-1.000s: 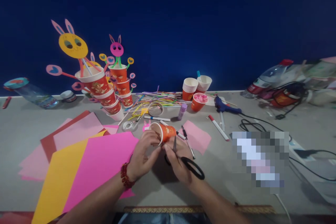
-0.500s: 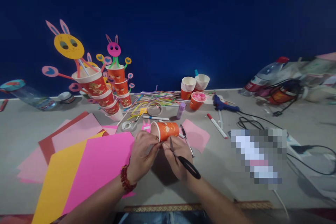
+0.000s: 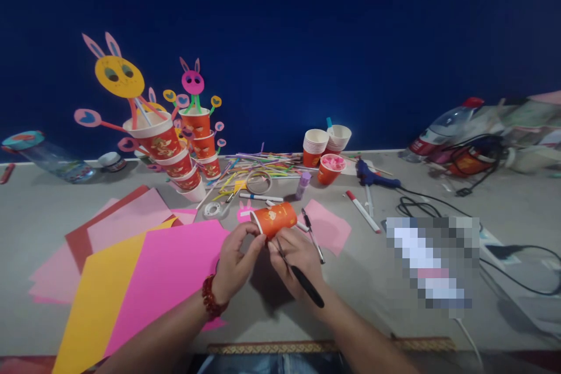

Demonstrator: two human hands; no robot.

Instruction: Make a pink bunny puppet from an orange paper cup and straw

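Note:
An orange paper cup (image 3: 275,217) lies on its side in front of me, raised off the table, its white rim facing left. My left hand (image 3: 239,257), with a red bead bracelet at the wrist, pinches the cup at its rim. In my right hand (image 3: 297,257) is a pair of scissors (image 3: 309,286) with black handles; its blades point up toward the cup's side. The fingertips of that hand also touch the cup's underside. The exact spot where the blade tips meet the cup is hidden by my fingers.
Sheets of coloured paper (image 3: 166,280) lie at left, beside stacked-cup rabbit figures (image 3: 158,143). Straws (image 3: 263,166), a tape roll (image 3: 258,182), a glue stick (image 3: 302,186) and markers (image 3: 363,211) spread behind. A blue glue gun (image 3: 377,178) with its cord lies right.
The cup has turned so its open mouth faces less toward me and more of its side shows. The scissors' handles have swung slightly left and look edge-on.

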